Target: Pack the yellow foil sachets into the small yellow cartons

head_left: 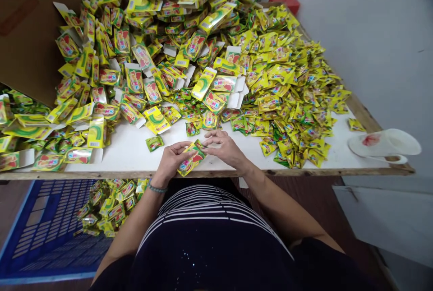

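Note:
Near the table's front edge, my left hand is closed around a small yellow-green box printed with red fruit, which is held tilted. At the box's upper right end, my right hand has its thumb and fingers drawn together; whether something small is pinched in them cannot be made out. A green-yellow packet lies on the white tabletop left of my hands. Another green packet sits just beyond the box. Behind them rises a heap of similar boxes, many with white end flaps sticking out.
Yellow sachets are piled on the right, by the wooden table edge. A white scoop rests at the right corner. A blue crate below left holds filled boxes. A cardboard carton stands at left.

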Demonstrator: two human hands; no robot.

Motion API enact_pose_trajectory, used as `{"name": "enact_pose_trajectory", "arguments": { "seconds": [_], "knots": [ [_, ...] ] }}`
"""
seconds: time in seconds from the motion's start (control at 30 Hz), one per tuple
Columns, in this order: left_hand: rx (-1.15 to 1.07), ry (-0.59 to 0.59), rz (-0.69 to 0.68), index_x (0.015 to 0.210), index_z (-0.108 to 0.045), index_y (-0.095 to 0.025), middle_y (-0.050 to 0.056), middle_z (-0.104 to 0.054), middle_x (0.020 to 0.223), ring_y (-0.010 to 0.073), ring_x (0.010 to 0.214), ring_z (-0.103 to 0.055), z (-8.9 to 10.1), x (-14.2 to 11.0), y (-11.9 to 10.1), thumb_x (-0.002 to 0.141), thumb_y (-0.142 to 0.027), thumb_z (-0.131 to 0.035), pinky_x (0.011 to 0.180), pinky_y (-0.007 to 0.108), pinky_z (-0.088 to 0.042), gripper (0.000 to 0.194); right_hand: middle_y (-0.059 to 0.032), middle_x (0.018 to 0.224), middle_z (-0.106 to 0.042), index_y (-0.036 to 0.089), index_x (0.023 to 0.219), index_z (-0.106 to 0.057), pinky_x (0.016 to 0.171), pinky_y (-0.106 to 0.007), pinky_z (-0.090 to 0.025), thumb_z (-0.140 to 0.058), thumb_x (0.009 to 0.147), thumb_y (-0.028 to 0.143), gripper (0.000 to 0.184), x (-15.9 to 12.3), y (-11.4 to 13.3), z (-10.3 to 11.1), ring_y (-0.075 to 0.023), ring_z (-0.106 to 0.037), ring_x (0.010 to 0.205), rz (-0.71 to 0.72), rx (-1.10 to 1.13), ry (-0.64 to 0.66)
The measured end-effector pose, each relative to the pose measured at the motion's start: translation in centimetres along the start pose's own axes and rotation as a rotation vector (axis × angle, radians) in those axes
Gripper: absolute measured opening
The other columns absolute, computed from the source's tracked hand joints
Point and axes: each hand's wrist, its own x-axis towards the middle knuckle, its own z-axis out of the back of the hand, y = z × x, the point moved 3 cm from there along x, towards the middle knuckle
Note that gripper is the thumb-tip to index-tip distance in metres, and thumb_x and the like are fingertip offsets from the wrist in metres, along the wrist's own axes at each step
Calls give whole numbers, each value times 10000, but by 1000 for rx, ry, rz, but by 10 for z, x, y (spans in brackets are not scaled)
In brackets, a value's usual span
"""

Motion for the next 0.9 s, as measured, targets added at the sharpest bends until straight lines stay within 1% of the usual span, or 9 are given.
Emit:
{"name": "enact_pose_trajectory", "arguments": {
  "seconds": [0.17, 0.27, 0.4, 0.47, 0.53, 0.6, 0.67, 0.8, 0.9],
  "knots": [
    [10, -21, -28, 964, -739, -123, 60, -781, 778, 181, 643, -716, 0, -3, 1, 511, -314, -948, 656, 284, -570, 534, -39, 1062, -688, 257, 650, -765, 1082, -499, -377, -828, 715, 225, 96, 7, 8, -2, -273, -546, 1192, 46, -26, 85],
    [29, -30, -93, 1043, -731, -133, 39, -769, 766, 179, 657, -707, 1, -3, 2, 548, -349, -931, 659, 289, -559, 576, -55, 1092, -693, 252, 682, -777, 1064, -484, -398, -719, 844, 356, 201, 6, 12, -10, -266, -545, 1184, -10, 33, 107],
    [72, -78, -220, 1162, -681, -156, -32, -687, 642, 100, 534, -600, 5, -3, 0, 631, -392, -889, 547, 212, -458, 617, -75, 1080, -685, 238, 717, -775, 1035, -463, -411, -611, 919, 470, 349, 3, 22, -19, -260, -540, 1118, 14, 47, 119],
    [58, -97, -282, 1189, -646, -183, -48, -666, 645, 85, 527, -566, 6, -2, -2, 669, -402, -866, 536, 199, -431, 606, -77, 1004, -676, 235, 771, -773, 978, -443, -444, -647, 887, 495, 312, 3, 26, -25, -251, -552, 1044, 38, 61, 96],
    [26, -111, -327, 1205, -603, -214, -45, -668, 686, 97, 568, -579, 5, -2, -4, 710, -419, -836, 561, 207, -442, 585, -67, 985, -667, 233, 924, -758, 884, -400, -487, -698, 841, 500, 286, 3, 25, -30, -226, -575, 961, 20, 153, 41],
    [11, -128, -356, 1203, -567, -229, -37, -666, 719, 108, 603, -589, 5, -1, -5, 748, -448, -803, 582, 216, -449, 557, -46, 956, -665, 233, 1070, -706, 799, -352, -512, -749, 790, 498, 388, 3, 21, -35, -195, -601, 875, -35, 317, -38],
    [29, -121, -366, 1204, -547, -231, -28, -663, 754, 114, 635, -593, 6, -1, -5, 770, -461, -783, 604, 220, -454, 545, -25, 897, -664, 229, 1107, -675, 761, -327, -524, -772, 759, 508, 457, 2, 16, -40, -176, -616, 811, -91, 455, -94],
    [102, -79, -347, 1190, -561, -235, -22, -663, 825, 120, 698, -604, 12, -2, -1, 758, -430, -801, 649, 223, -464, 532, -47, 920, -673, 219, 972, -725, 774, -324, -517, -696, 824, 503, 322, 1, 19, -47, -184, -624, 838, -42, 414, -73],
    [115, -40, -304, 1142, -592, -229, -35, -649, 793, 109, 673, -589, 17, -2, 2, 744, -419, -812, 637, 212, -451, 493, -31, 780, -614, 214, 782, -715, 724, -311, -496, -617, 882, 452, 275, 0, 24, -47, -169, -576, 747, 24, 261, -27]
  ]
}}
